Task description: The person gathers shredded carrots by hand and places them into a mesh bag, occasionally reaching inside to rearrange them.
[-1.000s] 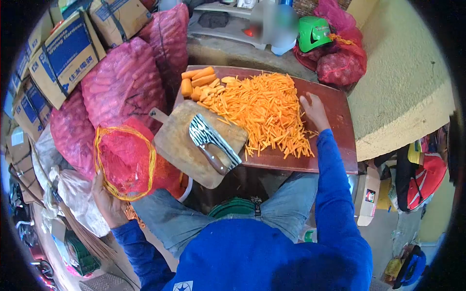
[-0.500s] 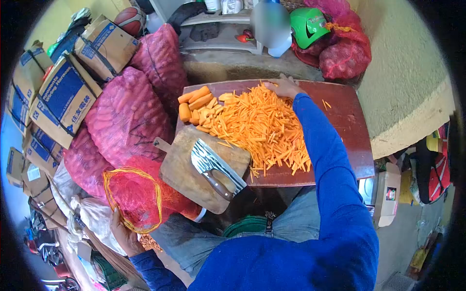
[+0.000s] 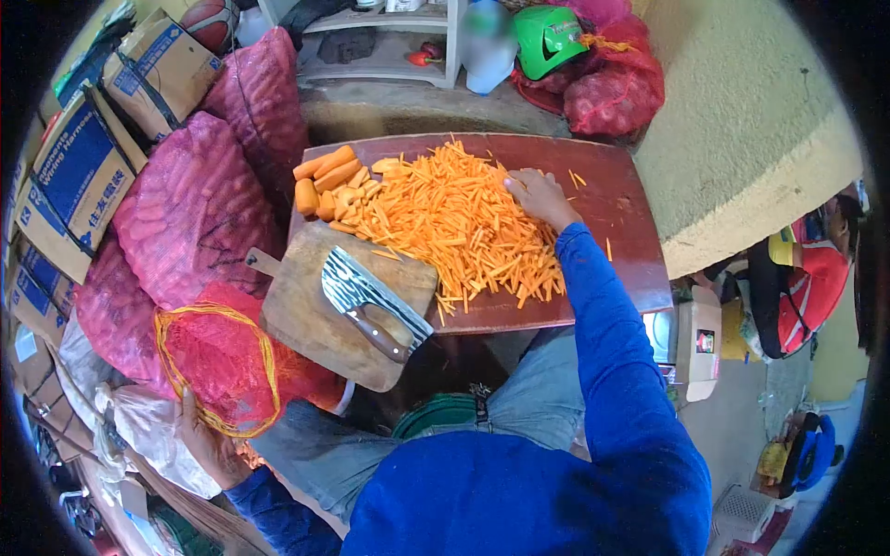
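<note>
My right hand (image 3: 541,197) lies against the right side of a heap of carrot sticks (image 3: 464,222) on the red-brown table, its fingers stretched out and touching the sticks. Low on the left, my left hand (image 3: 209,448) grips the yellow-corded rim of a red mesh bag (image 3: 222,371), whose mouth is held wide. A wooden cutting board (image 3: 301,301) rests at the table's near left corner. Across it lies a cleaver (image 3: 357,287) with a patterned blade and brown handle. Whole and cut carrot pieces (image 3: 326,176) sit left of the heap.
Full pink mesh sacks (image 3: 199,208) stand left of the table (image 3: 621,250), with strapped cardboard boxes (image 3: 83,176) behind them. A shelf (image 3: 371,56), a green helmet (image 3: 549,42) and a red net sack (image 3: 612,93) are beyond. A wall (image 3: 742,139) borders the right.
My right hand has come from the heap's far edge down along its right side. My left hand keeps hold of the mesh bag. The whole view has shifted.
</note>
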`<action>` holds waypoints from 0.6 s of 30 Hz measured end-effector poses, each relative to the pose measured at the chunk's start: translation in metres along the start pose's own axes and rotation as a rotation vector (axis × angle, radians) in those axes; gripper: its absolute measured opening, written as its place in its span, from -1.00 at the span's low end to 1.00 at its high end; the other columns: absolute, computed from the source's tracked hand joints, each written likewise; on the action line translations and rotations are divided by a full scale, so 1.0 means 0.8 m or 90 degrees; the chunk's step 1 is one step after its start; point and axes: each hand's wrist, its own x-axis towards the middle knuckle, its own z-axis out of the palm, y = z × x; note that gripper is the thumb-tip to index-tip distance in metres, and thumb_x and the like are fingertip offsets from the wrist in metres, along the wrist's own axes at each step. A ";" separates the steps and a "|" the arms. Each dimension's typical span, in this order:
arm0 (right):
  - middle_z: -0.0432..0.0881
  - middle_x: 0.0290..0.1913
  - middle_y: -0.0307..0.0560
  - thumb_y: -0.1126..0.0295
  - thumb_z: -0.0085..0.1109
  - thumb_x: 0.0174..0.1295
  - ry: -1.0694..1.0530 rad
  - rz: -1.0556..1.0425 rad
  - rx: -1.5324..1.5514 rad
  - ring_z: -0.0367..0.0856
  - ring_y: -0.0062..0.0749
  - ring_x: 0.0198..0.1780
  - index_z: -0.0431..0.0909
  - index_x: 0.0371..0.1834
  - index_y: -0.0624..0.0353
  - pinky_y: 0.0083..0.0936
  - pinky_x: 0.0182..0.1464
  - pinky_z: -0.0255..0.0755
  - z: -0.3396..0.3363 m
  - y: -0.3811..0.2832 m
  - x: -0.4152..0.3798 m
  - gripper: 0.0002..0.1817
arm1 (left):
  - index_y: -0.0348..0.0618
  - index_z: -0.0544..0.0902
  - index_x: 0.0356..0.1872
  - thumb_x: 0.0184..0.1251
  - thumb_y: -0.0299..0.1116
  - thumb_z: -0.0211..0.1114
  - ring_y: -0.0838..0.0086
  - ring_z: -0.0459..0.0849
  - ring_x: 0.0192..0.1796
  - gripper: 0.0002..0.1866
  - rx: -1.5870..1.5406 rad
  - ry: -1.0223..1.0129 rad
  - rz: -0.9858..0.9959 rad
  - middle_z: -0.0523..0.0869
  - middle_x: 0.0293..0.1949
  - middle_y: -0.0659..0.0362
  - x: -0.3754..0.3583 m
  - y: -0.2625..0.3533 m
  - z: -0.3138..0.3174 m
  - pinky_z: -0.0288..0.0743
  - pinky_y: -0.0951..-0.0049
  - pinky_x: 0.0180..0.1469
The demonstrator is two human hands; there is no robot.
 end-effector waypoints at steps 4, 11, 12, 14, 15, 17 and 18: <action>0.48 0.39 0.06 -0.14 -0.13 0.51 -0.048 -0.084 0.039 0.33 0.18 0.44 0.47 0.40 0.04 0.15 0.44 0.13 -0.017 0.008 -0.022 -0.38 | -0.27 0.60 0.15 0.53 -0.47 0.18 0.40 0.75 0.03 -0.74 -0.002 -0.029 0.012 0.74 0.05 0.06 -0.011 -0.003 -0.008 0.65 0.39 0.06; 0.31 0.48 0.34 -0.05 0.10 0.43 0.007 -0.113 0.069 0.19 0.14 0.55 0.33 0.45 0.29 -0.22 0.52 0.13 -0.036 0.013 -0.054 -0.28 | -0.23 0.63 -0.06 0.51 -0.49 0.21 0.58 0.71 -0.15 -0.90 0.031 0.007 0.058 0.74 -0.13 0.19 -0.029 -0.014 0.010 0.60 0.55 -0.12; 0.31 0.48 0.34 -0.05 0.10 0.43 0.006 -0.108 0.069 0.19 0.14 0.55 0.33 0.45 0.29 -0.22 0.52 0.13 -0.051 0.008 -0.064 -0.28 | -0.22 0.63 -0.10 0.50 -0.50 0.22 0.61 0.69 -0.18 -0.93 0.038 -0.012 0.058 0.73 -0.17 0.22 -0.030 -0.013 0.009 0.58 0.58 -0.16; 0.28 0.49 0.37 0.03 0.23 0.36 0.029 -0.084 0.111 0.16 0.16 0.56 0.30 0.48 0.27 -0.20 0.54 0.10 -0.070 0.010 -0.081 -0.25 | -0.21 0.62 -0.13 0.50 -0.50 0.23 0.64 0.68 -0.21 -0.95 0.047 -0.032 0.052 0.72 -0.20 0.26 -0.036 -0.008 0.014 0.56 0.60 -0.20; 0.27 0.48 0.42 0.10 0.30 0.30 0.120 -0.088 0.061 0.14 0.17 0.57 0.27 0.50 0.26 -0.20 0.54 0.09 -0.058 0.035 -0.086 -0.22 | -0.21 0.63 -0.13 0.49 -0.50 0.23 0.65 0.68 -0.21 -0.95 0.058 -0.029 0.046 0.71 -0.21 0.27 -0.042 -0.001 0.023 0.55 0.62 -0.20; 0.27 0.48 0.42 0.11 0.34 0.27 0.111 -0.070 0.073 0.13 0.18 0.58 0.27 0.51 0.25 -0.19 0.55 0.09 -0.065 0.078 -0.109 -0.19 | -0.21 0.63 -0.12 0.49 -0.49 0.24 0.66 0.67 -0.21 -0.94 0.071 -0.022 0.041 0.71 -0.21 0.29 -0.044 0.003 0.020 0.53 0.64 -0.21; 0.27 0.48 0.43 0.11 0.37 0.23 0.106 -0.053 0.083 0.12 0.19 0.58 0.26 0.51 0.24 -0.18 0.55 0.08 -0.065 0.088 -0.121 -0.16 | -0.22 0.64 -0.11 0.49 -0.49 0.24 0.65 0.67 -0.21 -0.93 0.066 -0.028 0.048 0.70 -0.23 0.29 -0.039 -0.001 0.010 0.53 0.63 -0.20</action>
